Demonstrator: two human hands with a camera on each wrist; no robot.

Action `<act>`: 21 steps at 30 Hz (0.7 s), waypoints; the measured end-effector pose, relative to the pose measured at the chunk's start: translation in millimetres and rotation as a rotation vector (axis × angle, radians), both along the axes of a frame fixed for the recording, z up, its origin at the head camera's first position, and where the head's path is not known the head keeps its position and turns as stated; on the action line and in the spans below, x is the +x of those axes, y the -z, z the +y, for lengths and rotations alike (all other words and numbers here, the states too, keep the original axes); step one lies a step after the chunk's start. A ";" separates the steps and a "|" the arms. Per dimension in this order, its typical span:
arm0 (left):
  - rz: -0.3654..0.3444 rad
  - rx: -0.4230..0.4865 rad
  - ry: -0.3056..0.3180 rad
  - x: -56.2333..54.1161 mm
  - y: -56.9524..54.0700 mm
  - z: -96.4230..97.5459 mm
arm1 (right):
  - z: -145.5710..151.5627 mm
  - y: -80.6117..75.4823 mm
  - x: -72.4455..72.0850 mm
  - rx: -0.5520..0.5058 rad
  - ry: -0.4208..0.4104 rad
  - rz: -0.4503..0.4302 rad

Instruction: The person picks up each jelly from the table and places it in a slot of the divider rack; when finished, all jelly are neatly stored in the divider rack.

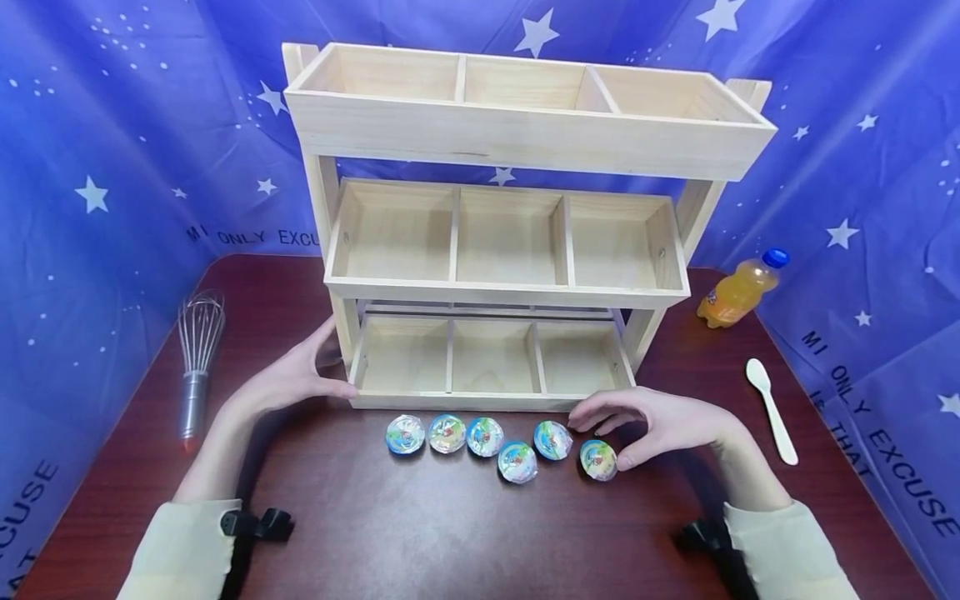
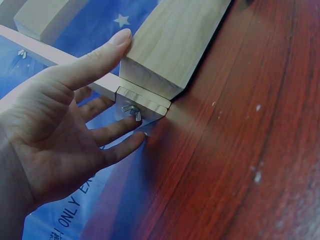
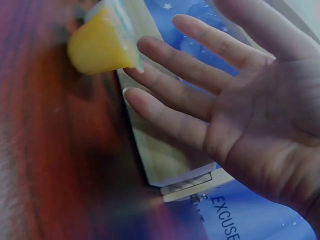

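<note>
A three-tier wooden rack (image 1: 525, 140) stands on the table, its divided trays holding nothing. My left hand (image 1: 288, 375) is at the rack's lower left corner. In the left wrist view the thumb lies against the bottom tray (image 2: 175, 37), with spread fingers beside the wing nut (image 2: 131, 109). My right hand (image 1: 667, 423) hovers with parted fingers around the rightmost jelly cup (image 1: 598, 461), the thumb right at its rim. A yellow jelly cup (image 3: 100, 47) appears beyond the fingertips in the right wrist view. Several more foil-lidded jelly cups (image 1: 485, 437) sit in front of the rack.
At the left lies a whisk (image 1: 197, 358) with a grey handle. An orange drink bottle (image 1: 742, 290) with a blue cap stands right of the rack, and a white spoon (image 1: 772, 412) lies nearer. A starry blue curtain (image 1: 112, 125) encloses the table (image 1: 450, 533).
</note>
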State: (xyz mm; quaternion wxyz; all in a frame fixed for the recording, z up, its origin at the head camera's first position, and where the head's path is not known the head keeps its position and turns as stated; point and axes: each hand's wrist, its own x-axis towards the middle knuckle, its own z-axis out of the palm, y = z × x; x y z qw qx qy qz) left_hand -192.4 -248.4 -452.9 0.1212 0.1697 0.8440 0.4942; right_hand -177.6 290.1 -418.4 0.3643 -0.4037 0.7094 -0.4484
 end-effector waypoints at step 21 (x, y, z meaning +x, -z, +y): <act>0.037 0.022 0.016 3.2 3.3 -1.1 | 7.1 28.7 16.1 0.001 0.020 0.145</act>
